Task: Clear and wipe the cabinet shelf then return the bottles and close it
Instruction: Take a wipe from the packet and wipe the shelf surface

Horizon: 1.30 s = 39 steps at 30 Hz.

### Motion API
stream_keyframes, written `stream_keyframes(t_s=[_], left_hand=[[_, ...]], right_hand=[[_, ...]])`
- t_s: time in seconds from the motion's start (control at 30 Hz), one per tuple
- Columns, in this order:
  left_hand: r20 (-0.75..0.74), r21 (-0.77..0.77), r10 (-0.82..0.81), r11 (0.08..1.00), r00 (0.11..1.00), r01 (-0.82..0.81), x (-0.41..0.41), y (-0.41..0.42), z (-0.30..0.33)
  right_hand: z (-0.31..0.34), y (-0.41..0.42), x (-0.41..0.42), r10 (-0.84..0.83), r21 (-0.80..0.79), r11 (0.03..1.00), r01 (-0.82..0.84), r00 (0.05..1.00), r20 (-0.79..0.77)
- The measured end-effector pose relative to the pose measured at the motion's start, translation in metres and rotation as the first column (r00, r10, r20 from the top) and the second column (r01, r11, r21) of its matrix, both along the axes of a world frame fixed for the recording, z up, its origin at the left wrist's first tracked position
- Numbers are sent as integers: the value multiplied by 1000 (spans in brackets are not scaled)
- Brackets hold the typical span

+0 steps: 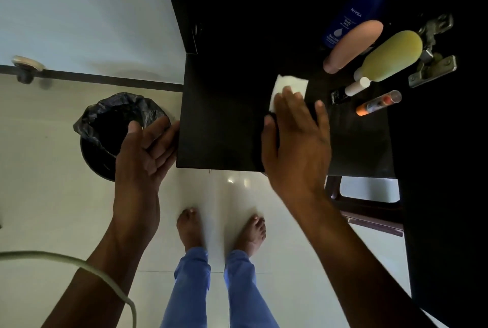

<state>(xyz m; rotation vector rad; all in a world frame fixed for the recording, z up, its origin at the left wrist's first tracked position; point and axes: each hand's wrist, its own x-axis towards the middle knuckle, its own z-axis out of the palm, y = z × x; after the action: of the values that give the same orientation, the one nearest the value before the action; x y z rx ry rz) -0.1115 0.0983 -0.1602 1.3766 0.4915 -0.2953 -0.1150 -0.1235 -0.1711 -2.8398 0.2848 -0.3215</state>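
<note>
Upper right of the frame, the blue bottle (361, 8) reads "NIVEA", with "Body Milk" beneath; smaller print below is too blurred to read.

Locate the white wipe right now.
Head view, right of centre: the wipe lies on the dark shelf under the right hand's fingertips, just left of the bottles.
</note>
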Motion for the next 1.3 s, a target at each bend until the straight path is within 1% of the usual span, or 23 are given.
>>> stream_keyframes(t_s=[0.1,0.2,0.33,0.43,0.53,0.63,0.77,0.87,0.97,1.03,1.1,1.2,1.3], left_hand=[[6,-4,-26,1000,1000,26,-3,2,1],[8,-21,-24,999,1000,24,-5,3,1],[18,-38,-24,999,1000,24,-6,2,0],[26,-48,-28,998,999,29,-9,3,0],[22,-60,-35,998,999,36,-10,7,-1],[11,-64,-31,997,999,32,-10,9,-3],[16,-73,-43,996,999,44,-11,10,-2],[18,-75,-42,996,999,43,-13,9,-1],[19,-73,-46,996,999,48,-15,10,0],[15,-86,-49,995,999,50,-17,12,1],[12,-96,-51,994,999,52,-20,14,1],[4,-105,-53,993,999,53,-23,14,0],[-6,-119,-43,992,999,42,-22,12,0]], right_hand=[[0,-11,20,-53,-37,998,54,999,3],[2,-7,15,-35,-8,999,35,999,31],[-3,18,-20,115,53,991,-120,989,95],[-9,49,-32,261,102,956,-276,955,141],[-9,76,-15,378,56,919,-390,913,151],[-13,83,24,419,46,900,-433,890,179],[-18,73,75,349,-47,936,-348,910,222],[-13,49,99,273,-135,958,-252,947,169],[0,21,106,153,-124,983,-133,974,168],[6,11,90,83,-120,990,-71,992,98],[11,11,61,35,-92,995,-30,998,60],[17,23,14,24,-15,1000,-24,999,42],[15,52,-19,23,70,997,-21,1000,-19]])
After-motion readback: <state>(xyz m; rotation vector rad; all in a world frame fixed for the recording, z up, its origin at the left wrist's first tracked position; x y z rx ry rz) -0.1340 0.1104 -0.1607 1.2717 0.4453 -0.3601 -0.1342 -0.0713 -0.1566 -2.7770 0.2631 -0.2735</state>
